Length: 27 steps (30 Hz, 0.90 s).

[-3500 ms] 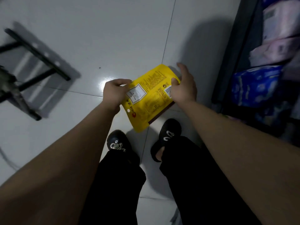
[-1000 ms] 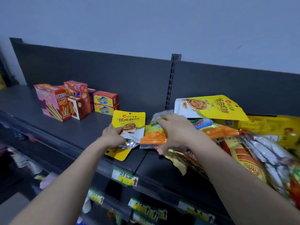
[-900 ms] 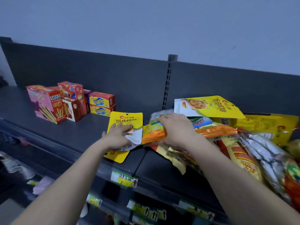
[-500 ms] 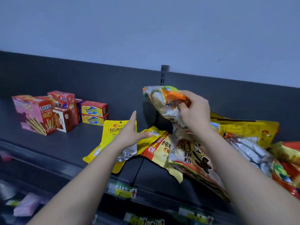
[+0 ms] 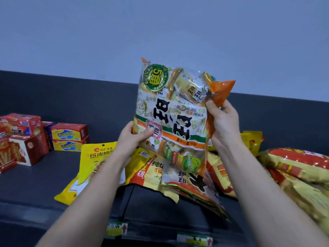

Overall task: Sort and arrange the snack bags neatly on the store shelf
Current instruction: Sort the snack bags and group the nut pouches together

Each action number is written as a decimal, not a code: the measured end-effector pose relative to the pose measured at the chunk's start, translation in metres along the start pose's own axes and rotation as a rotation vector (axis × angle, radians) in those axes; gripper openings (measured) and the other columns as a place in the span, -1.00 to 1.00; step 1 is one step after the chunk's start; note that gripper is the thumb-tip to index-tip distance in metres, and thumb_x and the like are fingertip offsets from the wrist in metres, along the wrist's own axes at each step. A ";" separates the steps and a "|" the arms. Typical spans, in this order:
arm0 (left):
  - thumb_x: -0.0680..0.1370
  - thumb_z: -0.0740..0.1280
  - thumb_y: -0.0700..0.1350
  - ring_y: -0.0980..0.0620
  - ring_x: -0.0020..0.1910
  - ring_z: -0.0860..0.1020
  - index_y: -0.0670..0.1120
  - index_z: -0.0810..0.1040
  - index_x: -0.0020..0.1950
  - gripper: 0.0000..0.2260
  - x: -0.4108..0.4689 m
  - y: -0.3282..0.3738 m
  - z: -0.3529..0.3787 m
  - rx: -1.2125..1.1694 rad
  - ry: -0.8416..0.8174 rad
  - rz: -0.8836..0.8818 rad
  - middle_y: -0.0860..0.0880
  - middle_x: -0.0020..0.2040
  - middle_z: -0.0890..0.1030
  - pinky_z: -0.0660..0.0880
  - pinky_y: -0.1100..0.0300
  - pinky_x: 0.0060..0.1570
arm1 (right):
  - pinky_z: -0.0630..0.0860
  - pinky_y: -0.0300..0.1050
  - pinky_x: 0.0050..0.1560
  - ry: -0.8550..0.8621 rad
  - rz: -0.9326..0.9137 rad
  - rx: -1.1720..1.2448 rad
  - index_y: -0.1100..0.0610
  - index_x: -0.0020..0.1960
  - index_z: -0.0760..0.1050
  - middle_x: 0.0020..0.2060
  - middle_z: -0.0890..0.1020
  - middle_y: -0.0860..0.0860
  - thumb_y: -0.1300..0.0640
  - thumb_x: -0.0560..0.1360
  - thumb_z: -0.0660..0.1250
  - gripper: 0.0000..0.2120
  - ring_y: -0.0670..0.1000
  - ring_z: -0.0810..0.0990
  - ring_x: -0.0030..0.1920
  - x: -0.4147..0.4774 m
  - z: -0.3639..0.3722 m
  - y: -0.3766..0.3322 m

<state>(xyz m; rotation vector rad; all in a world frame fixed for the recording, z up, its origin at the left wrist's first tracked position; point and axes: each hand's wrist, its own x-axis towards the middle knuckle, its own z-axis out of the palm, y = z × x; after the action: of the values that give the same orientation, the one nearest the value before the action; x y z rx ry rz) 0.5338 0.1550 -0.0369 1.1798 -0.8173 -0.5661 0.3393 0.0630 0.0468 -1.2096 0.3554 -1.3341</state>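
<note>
Two-handed hold on clear rice-cracker bag, upright above dark shelf: left hand gripping lower left edge, thumb across front; right hand curled round right edge near orange corner. Below on shelf: yellow pouch left, heap of snack bags right, boxes far left.

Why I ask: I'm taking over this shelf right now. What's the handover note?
Left-hand grip holds the rice-cracker bag by its lower left edge; right-hand grip grips its right edge. Bag is up off the shelf, print upside down.
Yellow nut bag lies flat at left of the heap of bags; boxes stand further left.
Done: no bag looks arranged yet.
Left: set this bag down, sort the heap.
</note>
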 end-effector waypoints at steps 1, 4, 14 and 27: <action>0.24 0.51 0.01 -0.11 -0.07 0.67 -0.12 0.53 0.10 -0.51 -0.001 -0.002 0.005 0.000 -0.002 0.003 -0.09 -0.03 0.69 0.60 -0.01 -0.13 | 0.66 -0.02 -0.10 0.021 0.006 0.001 0.18 0.01 0.57 -0.22 0.71 0.03 0.32 0.54 0.32 -0.89 0.01 0.69 -0.22 -0.001 -0.007 -0.001; 0.32 0.51 0.04 -0.01 -0.13 0.68 -0.09 0.55 0.08 -0.59 -0.003 -0.003 0.028 0.003 -0.017 0.000 -0.06 -0.06 0.70 0.59 0.10 -0.16 | 0.65 0.02 -0.07 0.075 -0.001 0.000 0.17 0.01 0.56 -0.19 0.71 0.05 0.27 0.54 0.34 -0.92 0.03 0.69 -0.19 -0.001 -0.028 -0.006; 0.42 0.52 -0.02 -0.11 -0.05 0.67 -0.06 0.47 0.00 -0.70 -0.022 0.005 0.150 -0.094 0.055 0.036 -0.10 0.00 0.66 0.59 -0.15 0.00 | 0.45 0.16 0.30 0.141 0.077 -0.442 0.00 0.46 0.23 0.31 0.50 -0.07 -0.48 0.27 0.36 -0.07 0.03 0.52 0.29 -0.021 -0.129 -0.038; 0.38 0.55 -0.03 -0.07 -0.04 0.67 -0.06 0.47 -0.02 -0.67 -0.097 -0.012 0.391 -0.250 0.040 -0.055 -0.10 0.02 0.67 0.60 -0.06 0.00 | 0.37 -0.48 0.00 0.054 -0.102 -1.059 -0.19 0.45 0.07 0.14 0.43 -0.40 0.12 0.51 0.39 -0.32 -0.46 0.45 0.08 -0.074 -0.349 -0.147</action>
<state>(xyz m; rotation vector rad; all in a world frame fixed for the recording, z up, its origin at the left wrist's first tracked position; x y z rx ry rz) 0.1628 0.0003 -0.0114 0.9824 -0.6604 -0.6676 -0.0377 -0.0023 -0.0057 -2.0673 1.1404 -1.2748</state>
